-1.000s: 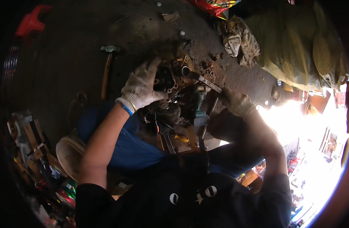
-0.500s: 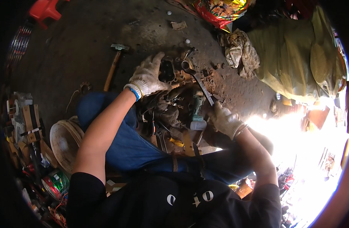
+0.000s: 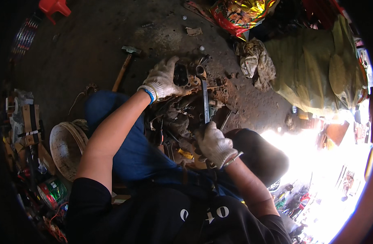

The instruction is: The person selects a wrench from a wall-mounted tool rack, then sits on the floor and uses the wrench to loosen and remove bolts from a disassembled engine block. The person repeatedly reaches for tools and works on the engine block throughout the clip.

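Note:
My left hand (image 3: 162, 77), in a dirty white knitted glove, grips the left side of a greasy metal housing (image 3: 192, 79) with a dark cavity. In my right hand (image 3: 214, 144), gloved too, is the lower end of a long ring wrench (image 3: 205, 97). The wrench points away from me, and its ring end is over the right part of the housing. What lies inside the ring is too dark to make out. Nearer to me, a teal power tool (image 3: 213, 109) lies partly hidden behind the wrench and my right hand.
A wooden-handled hammer (image 3: 123, 67) lies left of the housing. A yellow-handled tool (image 3: 185, 153) and other hand tools lie between my legs. Crumpled cloth (image 3: 257, 61) and an olive cover (image 3: 312, 67) are at the right. A round tub (image 3: 66, 150) stands by my left leg.
My right hand has swung left and nearer to me, turning the wrench from a slant to nearly straight. My left hand keeps its hold on the housing.

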`<action>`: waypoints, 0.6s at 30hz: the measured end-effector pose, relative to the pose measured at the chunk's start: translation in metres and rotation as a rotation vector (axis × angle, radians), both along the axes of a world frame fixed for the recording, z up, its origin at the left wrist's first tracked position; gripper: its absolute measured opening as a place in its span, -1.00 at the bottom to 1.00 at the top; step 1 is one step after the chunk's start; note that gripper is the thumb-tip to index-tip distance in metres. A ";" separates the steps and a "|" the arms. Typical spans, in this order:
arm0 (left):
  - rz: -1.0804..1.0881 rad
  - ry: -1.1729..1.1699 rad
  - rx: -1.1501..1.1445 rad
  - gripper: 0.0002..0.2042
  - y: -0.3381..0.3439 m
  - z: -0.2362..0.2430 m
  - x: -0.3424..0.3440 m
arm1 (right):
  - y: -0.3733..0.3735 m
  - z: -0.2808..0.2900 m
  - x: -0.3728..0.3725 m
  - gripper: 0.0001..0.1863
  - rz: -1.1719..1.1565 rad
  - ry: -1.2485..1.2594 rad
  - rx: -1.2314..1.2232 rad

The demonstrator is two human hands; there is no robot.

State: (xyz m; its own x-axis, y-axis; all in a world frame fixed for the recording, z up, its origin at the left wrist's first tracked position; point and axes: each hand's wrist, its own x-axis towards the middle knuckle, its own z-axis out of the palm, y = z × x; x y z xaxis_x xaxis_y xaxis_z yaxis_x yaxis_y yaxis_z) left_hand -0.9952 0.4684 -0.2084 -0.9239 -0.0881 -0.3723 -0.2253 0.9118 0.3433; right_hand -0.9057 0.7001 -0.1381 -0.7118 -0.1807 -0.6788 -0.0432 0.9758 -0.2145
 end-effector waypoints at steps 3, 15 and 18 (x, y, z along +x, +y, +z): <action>-0.008 0.027 0.023 0.24 -0.001 -0.003 0.000 | 0.012 0.013 -0.022 -0.39 -0.104 -0.195 0.027; -0.014 0.025 0.018 0.20 0.000 0.006 0.002 | 0.066 -0.014 -0.085 -0.40 0.320 -0.056 0.383; -0.009 -0.005 0.044 0.19 -0.001 0.005 0.001 | 0.076 -0.024 -0.100 -0.40 0.367 0.028 0.343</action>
